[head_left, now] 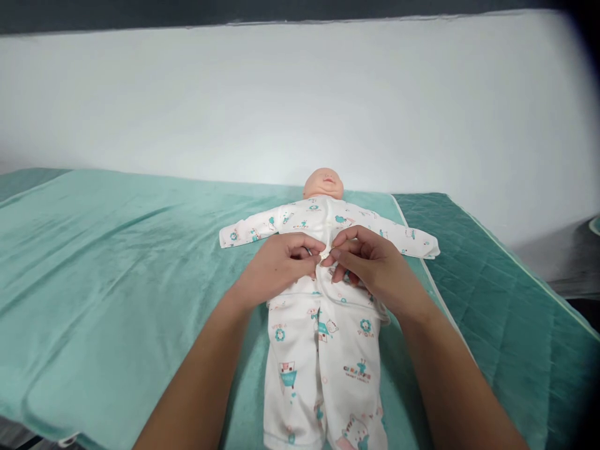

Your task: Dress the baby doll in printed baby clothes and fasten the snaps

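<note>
A baby doll (324, 182) lies on its back with its head away from me. It wears a white printed long-sleeved top (300, 215) and matching white trousers (293, 350). At the middle of the top's front, my left hand (284, 259) pinches one edge of the front opening. My right hand (363, 256) faces it from the other side, thumb and forefinger closed on the opposite edge. The fingertips of both hands nearly meet at the placket. Whatever fastener lies between them is too small to make out. The doll's sleeves stretch out to both sides.
Under the doll is a light green cloth (117, 281) with some wrinkles. A darker green quilted mat (492, 300) shows on the right. Behind the doll's head rises a white wall (234, 106).
</note>
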`<state>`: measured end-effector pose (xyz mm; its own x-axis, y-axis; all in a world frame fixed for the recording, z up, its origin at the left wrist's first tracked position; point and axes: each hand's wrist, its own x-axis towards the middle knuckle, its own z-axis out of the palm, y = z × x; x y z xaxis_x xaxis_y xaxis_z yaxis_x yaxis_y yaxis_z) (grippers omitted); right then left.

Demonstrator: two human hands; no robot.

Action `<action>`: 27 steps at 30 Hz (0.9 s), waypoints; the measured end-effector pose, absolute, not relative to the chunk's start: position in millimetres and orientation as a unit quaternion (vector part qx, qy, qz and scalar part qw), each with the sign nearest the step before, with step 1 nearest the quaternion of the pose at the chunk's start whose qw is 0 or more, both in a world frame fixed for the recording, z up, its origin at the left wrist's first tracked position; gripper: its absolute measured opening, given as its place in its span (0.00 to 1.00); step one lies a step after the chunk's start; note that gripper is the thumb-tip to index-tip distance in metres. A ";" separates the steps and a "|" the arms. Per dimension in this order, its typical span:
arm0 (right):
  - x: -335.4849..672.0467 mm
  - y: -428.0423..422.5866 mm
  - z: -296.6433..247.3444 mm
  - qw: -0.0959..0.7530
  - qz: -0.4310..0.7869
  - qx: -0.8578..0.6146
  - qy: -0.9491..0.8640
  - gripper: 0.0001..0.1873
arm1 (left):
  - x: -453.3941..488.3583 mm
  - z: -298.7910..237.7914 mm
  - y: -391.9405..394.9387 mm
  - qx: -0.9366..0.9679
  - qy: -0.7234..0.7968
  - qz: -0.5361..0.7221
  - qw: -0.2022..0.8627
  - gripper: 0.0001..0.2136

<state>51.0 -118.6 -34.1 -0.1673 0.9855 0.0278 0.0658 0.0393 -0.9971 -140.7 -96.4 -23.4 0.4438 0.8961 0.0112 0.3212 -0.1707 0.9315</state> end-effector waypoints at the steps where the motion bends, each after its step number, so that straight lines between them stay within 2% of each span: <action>1: 50.8 -118.6 -34.4 0.448 0.512 -0.466 -0.566 0.08 | -140.4 -23.4 -96.1 0.703 0.430 0.307 0.476 0.08; 6: 50.4 -117.9 -34.7 0.445 0.511 -0.471 -0.565 0.07 | -137.5 -22.9 -95.7 0.697 0.412 0.355 0.467 0.06; 11: 50.1 -117.7 -33.4 0.443 0.513 -0.467 -0.568 0.06 | -137.9 -23.3 -96.6 0.700 0.424 0.324 0.476 0.07; 17: 50.3 -117.8 -35.0 0.438 0.507 -0.468 -0.576 0.08 | -135.5 -25.3 -95.4 0.671 0.413 0.355 0.503 0.11; 27: 50.3 -116.6 -37.0 0.430 0.495 -0.462 -0.597 0.07 | -134.6 -22.0 -95.4 0.656 0.395 0.352 0.539 0.10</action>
